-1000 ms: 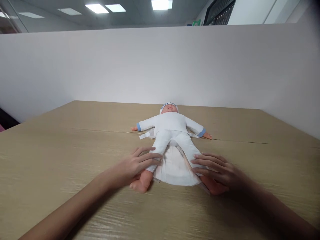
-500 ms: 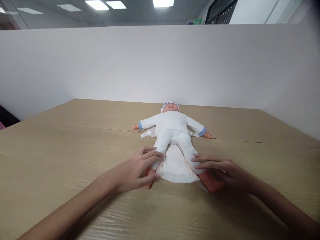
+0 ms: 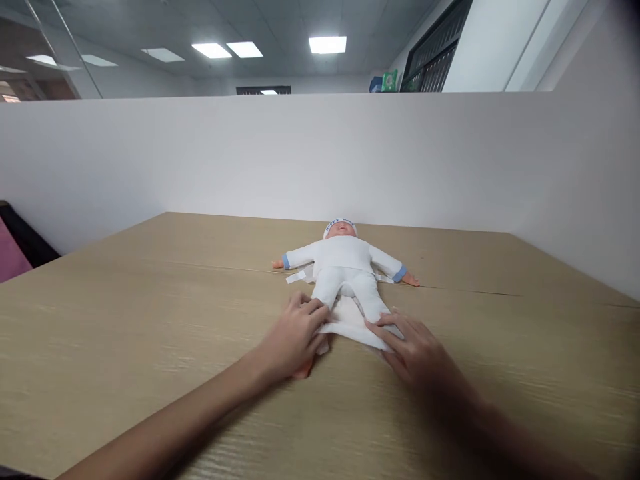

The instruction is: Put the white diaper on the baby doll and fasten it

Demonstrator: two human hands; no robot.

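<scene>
baby doll: lies on its back (image 3: pixel 344 253), arms spread, legs apart, head away from the person; smooth plastic-looking feet and hands, soft white cloth suit, blue cuffs (image 3: pixel 399 274) and a lettered white cap (image 3: pixel 341 222).
white diaper: soft, thin and pale (image 3: pixel 350 333), under the doll's hips and between its legs; its near edge is raised in a slack band from hand to hand, and a tape tab (image 3: pixel 296 277) sticks out flat beside the waist.
left hand: fingers curled narrow (image 3: pixel 296 337) on the diaper's left corner, over the doll's lower leg.
right hand: fingers drawn narrow (image 3: pixel 417 353) on the right corner, by the other trouser leg.
worktop: pale wood grain (image 3: pixel 150 333) with a thin seam crossing near the doll's arms; broad surface at both sides and toward the person.
far edge: meets a smooth white partition (image 3: pixel 320 153), just beyond the cap.
change: a second ago the diaper lay spread flat and both hands rested on the trouser legs; now its edge is up between them.
</scene>
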